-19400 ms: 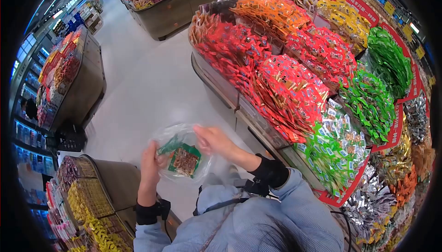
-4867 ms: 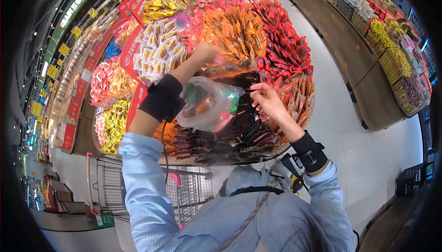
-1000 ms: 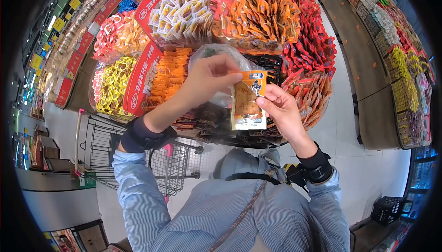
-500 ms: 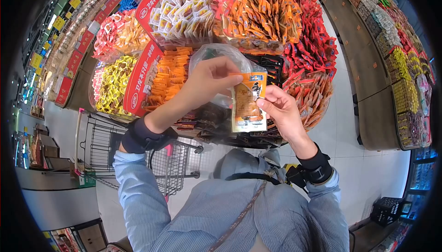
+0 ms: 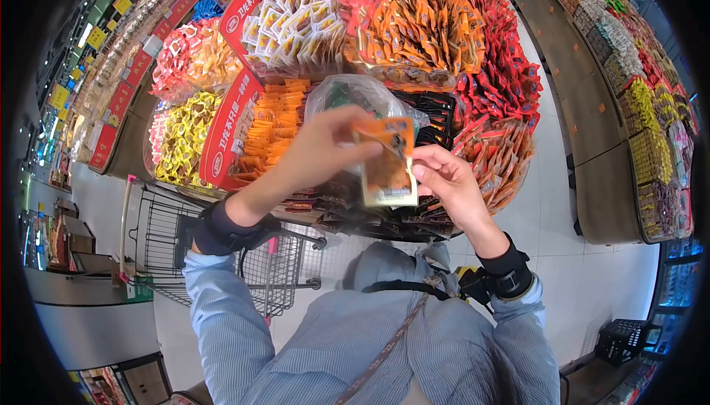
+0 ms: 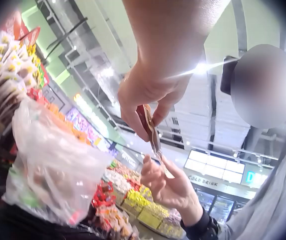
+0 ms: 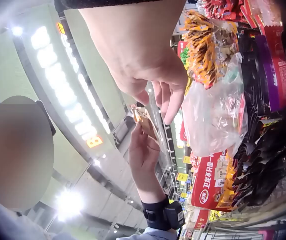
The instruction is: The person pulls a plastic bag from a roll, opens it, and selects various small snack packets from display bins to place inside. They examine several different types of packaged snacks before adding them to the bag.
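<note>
One packet [image 5: 390, 176] — hands [image 5: 329, 144] [image 5: 452, 184] at its edges

The bag [image 5: 333, 99] lies on snacks [image 5: 439, 113], beyond the packet [image 5: 388, 176].

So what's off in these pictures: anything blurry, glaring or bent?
Head view: the left hand and snack packet are smeared, and the display counter at right bows; left wrist view: a ceiling lamp flares in a streak across the forearm, and the plastic bag looks hazy; right wrist view: the illuminated sign is mostly washed out.
</note>
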`<state>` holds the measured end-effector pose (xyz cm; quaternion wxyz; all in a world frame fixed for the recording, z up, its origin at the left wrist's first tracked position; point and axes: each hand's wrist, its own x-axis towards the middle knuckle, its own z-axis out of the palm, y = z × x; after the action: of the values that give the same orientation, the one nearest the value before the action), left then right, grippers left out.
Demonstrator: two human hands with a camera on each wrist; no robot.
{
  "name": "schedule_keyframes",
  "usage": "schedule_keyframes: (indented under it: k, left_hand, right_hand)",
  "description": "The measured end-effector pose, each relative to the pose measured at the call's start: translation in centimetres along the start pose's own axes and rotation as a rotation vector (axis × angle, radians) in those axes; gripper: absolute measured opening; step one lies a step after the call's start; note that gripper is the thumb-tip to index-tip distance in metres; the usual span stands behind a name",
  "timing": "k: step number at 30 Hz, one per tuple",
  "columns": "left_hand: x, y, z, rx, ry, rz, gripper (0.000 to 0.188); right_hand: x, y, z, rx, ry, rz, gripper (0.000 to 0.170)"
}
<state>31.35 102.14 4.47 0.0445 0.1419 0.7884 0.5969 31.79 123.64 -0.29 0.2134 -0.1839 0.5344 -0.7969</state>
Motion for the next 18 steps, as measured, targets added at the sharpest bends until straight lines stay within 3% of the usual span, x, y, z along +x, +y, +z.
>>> schedule_keyframes:
  k: [3,6,10,18]
  left_hand:
    - [0.6,2.0,-3.0,-0.013,0.327,0.154,0.018]
    - [1.8,1.3,-6.3,0.000,0.457,0.259,0.014]
    - [2.2,-2.0,-7.2,0.106,0.304,-0.034,0.016]
    - [3.2,-6.8,-4.4,0.317,0.089,-0.129,0.017]
  right_hand:
    - [0.3,0.0,-1.6,0.025,0.064,-0.013,0.022]
    - [0.3,-0.3,-2.6,0.022,0.122,-0.023,0.021]
    - [0.1,-0.4,-3.0,-0.003,0.128,-0.014,0.019]
    - [0.0,0.6,-3.1,-0.003,0.108,0.025,0.016]
